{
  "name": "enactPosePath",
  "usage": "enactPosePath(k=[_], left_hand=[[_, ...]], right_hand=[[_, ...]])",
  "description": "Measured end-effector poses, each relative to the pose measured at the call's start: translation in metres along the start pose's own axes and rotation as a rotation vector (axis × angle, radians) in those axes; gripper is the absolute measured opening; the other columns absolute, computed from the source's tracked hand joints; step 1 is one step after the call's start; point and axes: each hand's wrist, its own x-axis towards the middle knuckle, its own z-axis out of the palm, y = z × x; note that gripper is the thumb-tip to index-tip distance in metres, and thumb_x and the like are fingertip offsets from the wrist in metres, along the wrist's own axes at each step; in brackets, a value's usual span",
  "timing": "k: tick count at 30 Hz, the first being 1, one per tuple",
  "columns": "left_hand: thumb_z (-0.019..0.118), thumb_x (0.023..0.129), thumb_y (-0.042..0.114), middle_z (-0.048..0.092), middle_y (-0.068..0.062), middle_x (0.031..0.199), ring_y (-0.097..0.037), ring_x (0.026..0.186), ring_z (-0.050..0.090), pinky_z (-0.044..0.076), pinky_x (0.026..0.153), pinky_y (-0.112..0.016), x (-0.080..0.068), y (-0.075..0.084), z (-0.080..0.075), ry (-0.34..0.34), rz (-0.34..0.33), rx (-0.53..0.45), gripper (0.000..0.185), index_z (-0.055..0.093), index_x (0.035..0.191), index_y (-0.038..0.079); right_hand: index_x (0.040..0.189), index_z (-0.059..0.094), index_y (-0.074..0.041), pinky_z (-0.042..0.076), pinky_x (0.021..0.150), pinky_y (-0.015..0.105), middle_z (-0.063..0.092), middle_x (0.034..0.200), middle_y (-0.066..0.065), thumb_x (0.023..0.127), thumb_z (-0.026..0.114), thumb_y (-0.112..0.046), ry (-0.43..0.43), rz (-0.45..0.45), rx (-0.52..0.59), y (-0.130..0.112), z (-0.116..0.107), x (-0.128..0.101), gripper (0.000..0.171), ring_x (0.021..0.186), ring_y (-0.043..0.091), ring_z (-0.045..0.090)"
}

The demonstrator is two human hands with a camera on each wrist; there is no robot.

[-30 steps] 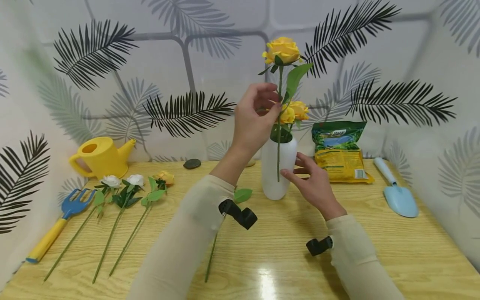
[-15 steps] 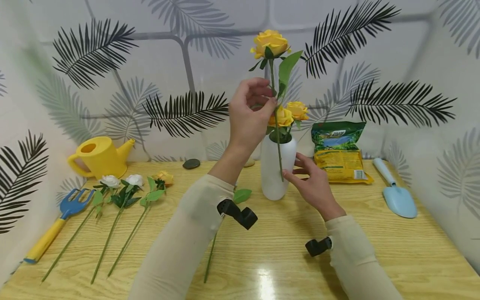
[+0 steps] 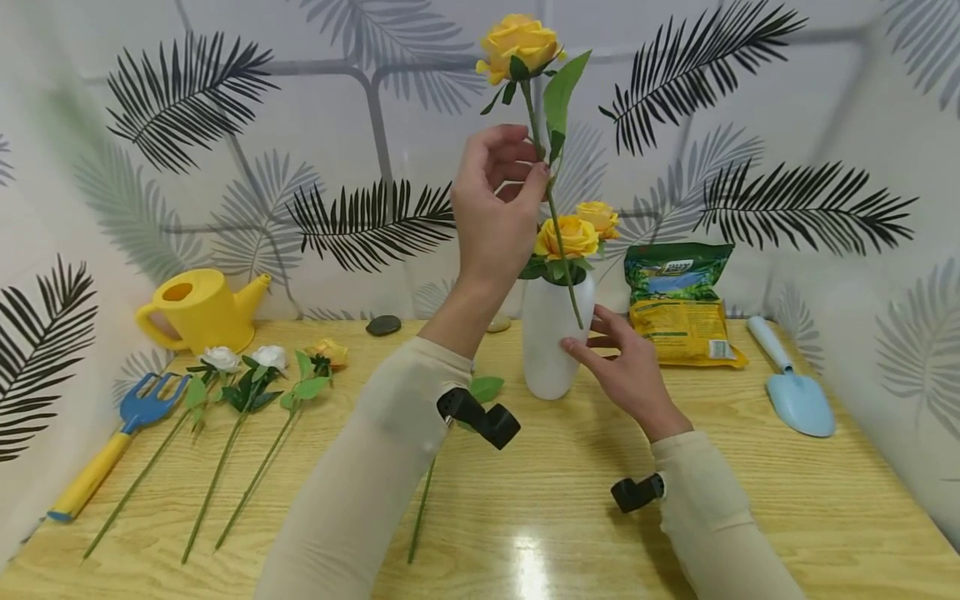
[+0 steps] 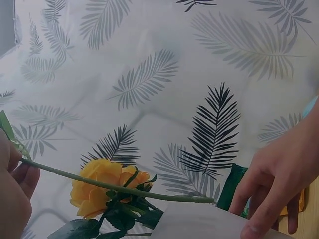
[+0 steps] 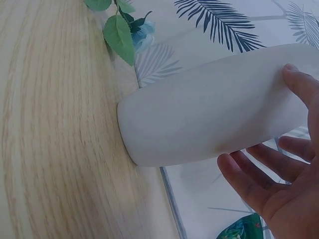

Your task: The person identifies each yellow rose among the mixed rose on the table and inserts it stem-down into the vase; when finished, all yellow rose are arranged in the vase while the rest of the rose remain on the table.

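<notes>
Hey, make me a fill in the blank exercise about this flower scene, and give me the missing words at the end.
1. The left hand holds up a rose whose petals are ____.
2. The right hand touches the vase, which is coloured ____.
3. In the head view, the trowel lies toward the right and the watering can stands toward the ____.

Missing words: yellow; white; left.

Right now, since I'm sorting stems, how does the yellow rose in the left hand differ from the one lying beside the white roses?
The held yellow rose is raised, its stem pinched by the left hand; the lying yellow rose rests untouched on the table.
The held yellow rose tilts bloom-up near the white vase; the lying yellow rose is flat beside the white roses.
Both have yellow blooms, green stems and leaves.
</notes>
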Motion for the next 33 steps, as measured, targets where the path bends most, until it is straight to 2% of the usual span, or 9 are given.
enactPosePath(k=[3,12,26,33], left_hand=[[0.063,0.094,-0.006,0.064,-0.019,0.103,-0.023,0.087,0.065,0.056,0.078,-0.03,0.003,0.001,0.0,0.019,0.02,-0.004,0.03,0.055,0.123,-0.007],[0.063,0.094,-0.006,0.065,-0.017,0.104,-0.022,0.089,0.065,0.054,0.075,-0.026,0.013,0.008,0.0,0.085,0.055,0.009,0.03,0.056,0.123,-0.006],[0.061,0.095,-0.006,0.062,-0.019,0.105,-0.021,0.09,0.064,0.053,0.075,-0.022,0.019,0.007,-0.003,0.178,0.125,0.014,0.028,0.055,0.122,-0.009],[0.061,0.096,-0.006,0.062,-0.019,0.105,-0.022,0.092,0.065,0.053,0.077,-0.022,0.02,0.007,-0.006,0.171,0.137,0.04,0.028,0.055,0.123,-0.009]], right_hand=[[0.155,0.04,-0.019,0.054,0.098,0.056,0.055,0.147,0.017,0.093,0.069,-0.048,0.003,-0.001,-0.005,0.001,0.0,0.0,0.075,0.122,0.038,0.062],[0.156,0.039,-0.019,0.054,0.098,0.056,0.055,0.147,0.017,0.093,0.069,-0.05,0.006,0.006,-0.007,0.001,0.0,0.001,0.076,0.123,0.039,0.062],[0.156,0.039,-0.019,0.054,0.098,0.056,0.055,0.146,0.017,0.092,0.069,-0.05,0.007,0.013,-0.001,0.001,0.001,0.0,0.078,0.122,0.038,0.062],[0.155,0.039,-0.018,0.055,0.097,0.055,0.056,0.146,0.017,0.092,0.07,-0.051,0.01,0.01,-0.002,0.0,0.002,0.0,0.077,0.122,0.038,0.062]])
